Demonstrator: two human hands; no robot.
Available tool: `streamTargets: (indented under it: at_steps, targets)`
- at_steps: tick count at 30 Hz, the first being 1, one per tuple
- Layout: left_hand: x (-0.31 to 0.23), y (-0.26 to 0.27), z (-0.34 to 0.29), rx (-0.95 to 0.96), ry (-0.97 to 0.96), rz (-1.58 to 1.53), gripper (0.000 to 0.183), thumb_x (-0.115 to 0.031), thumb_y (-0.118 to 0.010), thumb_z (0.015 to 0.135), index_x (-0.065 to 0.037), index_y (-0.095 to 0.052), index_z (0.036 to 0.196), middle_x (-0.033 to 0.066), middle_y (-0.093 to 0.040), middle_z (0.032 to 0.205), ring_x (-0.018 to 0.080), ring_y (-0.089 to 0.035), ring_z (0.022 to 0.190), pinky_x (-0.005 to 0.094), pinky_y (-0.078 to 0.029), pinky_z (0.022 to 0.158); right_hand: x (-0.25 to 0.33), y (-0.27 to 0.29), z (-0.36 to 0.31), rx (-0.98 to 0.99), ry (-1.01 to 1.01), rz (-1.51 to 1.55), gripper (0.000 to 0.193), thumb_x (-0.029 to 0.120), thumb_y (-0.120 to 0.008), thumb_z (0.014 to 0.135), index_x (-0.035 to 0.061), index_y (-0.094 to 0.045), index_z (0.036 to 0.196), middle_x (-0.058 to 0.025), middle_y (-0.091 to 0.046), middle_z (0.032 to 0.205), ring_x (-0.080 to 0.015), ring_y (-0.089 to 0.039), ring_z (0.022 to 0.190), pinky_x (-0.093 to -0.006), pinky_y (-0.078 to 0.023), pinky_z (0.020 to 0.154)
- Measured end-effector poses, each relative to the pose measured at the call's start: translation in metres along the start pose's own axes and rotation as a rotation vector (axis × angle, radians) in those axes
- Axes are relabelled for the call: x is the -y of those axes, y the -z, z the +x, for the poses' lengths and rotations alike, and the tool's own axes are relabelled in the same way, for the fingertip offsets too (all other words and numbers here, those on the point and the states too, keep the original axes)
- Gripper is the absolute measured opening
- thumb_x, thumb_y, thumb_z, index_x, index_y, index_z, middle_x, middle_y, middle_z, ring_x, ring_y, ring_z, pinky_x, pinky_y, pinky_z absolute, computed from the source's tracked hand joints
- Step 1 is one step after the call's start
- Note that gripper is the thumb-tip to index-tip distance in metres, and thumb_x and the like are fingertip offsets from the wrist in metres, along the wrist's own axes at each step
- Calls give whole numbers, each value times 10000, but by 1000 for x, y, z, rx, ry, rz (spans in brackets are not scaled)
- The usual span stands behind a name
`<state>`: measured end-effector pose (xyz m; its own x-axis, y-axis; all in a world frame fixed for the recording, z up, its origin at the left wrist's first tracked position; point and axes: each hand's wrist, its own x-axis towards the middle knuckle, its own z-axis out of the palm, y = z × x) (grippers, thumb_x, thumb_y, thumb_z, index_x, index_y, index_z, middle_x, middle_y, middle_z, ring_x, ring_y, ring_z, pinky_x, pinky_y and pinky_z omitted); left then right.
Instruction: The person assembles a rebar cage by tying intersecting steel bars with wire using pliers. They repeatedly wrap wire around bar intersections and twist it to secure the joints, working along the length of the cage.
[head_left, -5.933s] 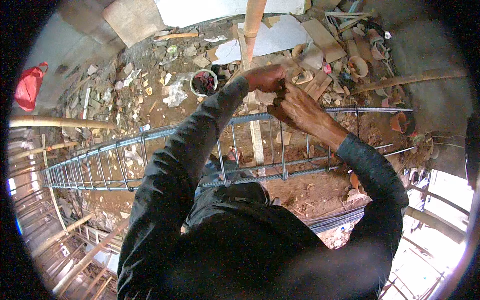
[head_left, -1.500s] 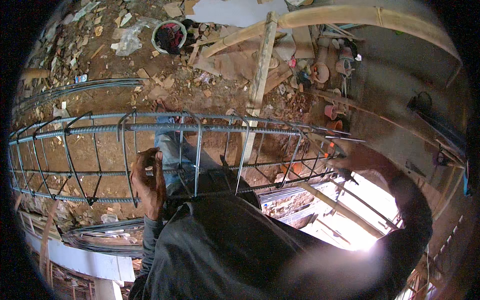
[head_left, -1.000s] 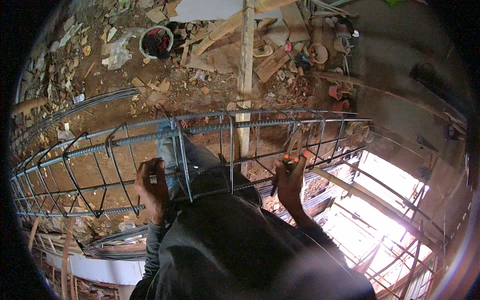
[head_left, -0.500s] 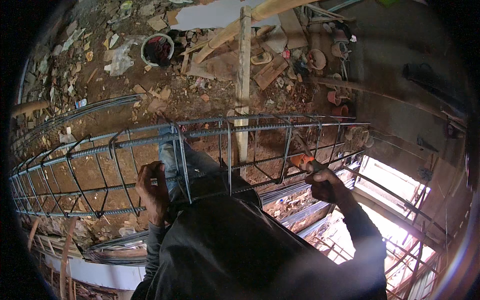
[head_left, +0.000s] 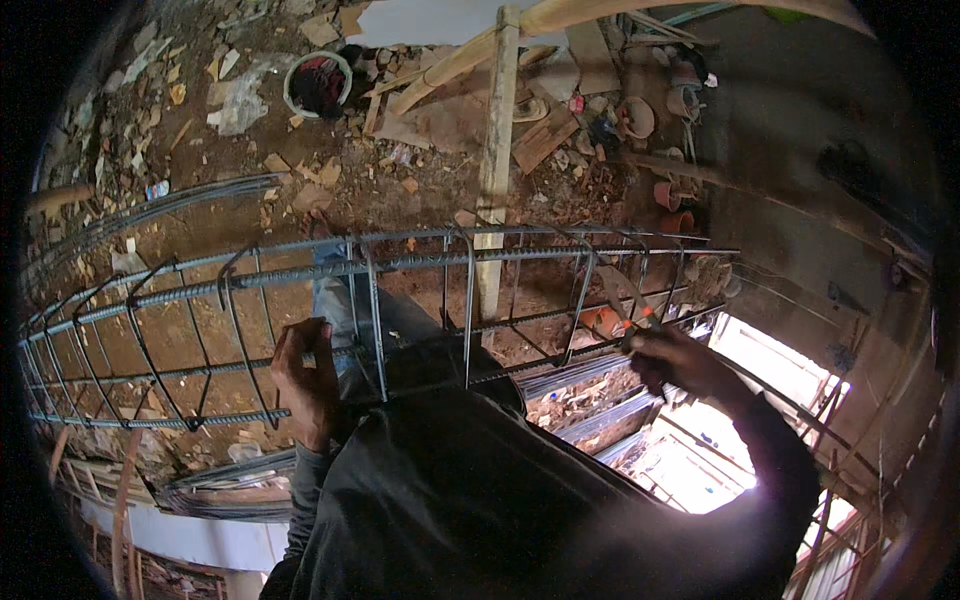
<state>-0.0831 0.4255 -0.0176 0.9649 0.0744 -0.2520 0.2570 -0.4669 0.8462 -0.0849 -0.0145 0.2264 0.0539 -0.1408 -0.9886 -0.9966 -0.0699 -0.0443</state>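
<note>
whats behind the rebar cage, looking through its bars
Through the rebar cage show brown dirt ground, a jeans-clad leg, part of a wooden post and an orange container. Whatever lies directly behind the left hand is covered and can't be seen.

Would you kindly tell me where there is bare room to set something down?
Mostly bare earth lies between the bundle of thin rods and the steel cage. It is crowded around the bucket, with rubble and plastic, and toward the cage's right end, where the right hand holds a plier-like tool.
</note>
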Motion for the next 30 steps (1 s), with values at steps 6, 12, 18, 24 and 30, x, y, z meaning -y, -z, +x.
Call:
streamTargets:
  at_steps: [6,12,18,24,30]
  targets:
    - [-1,-2,1,23,-7,11,88,-41,-688,984,23,-713,1040,177,-724,968,342,-717,888,424,-548,772,-75,-63,36,345,178,959,381,342,-696,1025,121,-547,1297,48,-450,762,-83,-449,591,-228,-408,483]
    - [-7,-7,4,124,-22,30,95,-42,-691,986,26,-715,1046,172,-719,1000,303,-731,894,404,-562,777,-66,-31,18,-520,344,-381,782,102,-894,754,13,-456,1396,-187,-671,1092,-251,-720,874,-374,-595,630]
    - [-3,-8,3,153,-21,21,105,-56,-701,986,19,-717,1059,159,-717,996,283,-740,890,397,-570,783,-33,8,-9,-962,606,-1495,631,123,-765,807,-1,-511,1371,-288,-594,1242,-454,-613,1131,-557,-496,964]
    - [5,-5,-3,107,-10,-25,97,-53,-699,984,7,-720,1057,159,-716,991,305,-729,893,405,-556,781,11,40,-2,-943,745,-1649,359,87,-695,851,30,-634,1200,-225,-604,1223,-417,-619,1092,-518,-502,888]
    - [7,-4,-5,59,-44,-23,85,-48,-703,974,4,-714,1040,159,-711,973,321,-714,886,412,-541,772,-1,39,8,-1110,737,-1772,400,88,-680,891,77,-662,1290,-171,-537,1451,-387,-529,1297,-558,-437,1086]
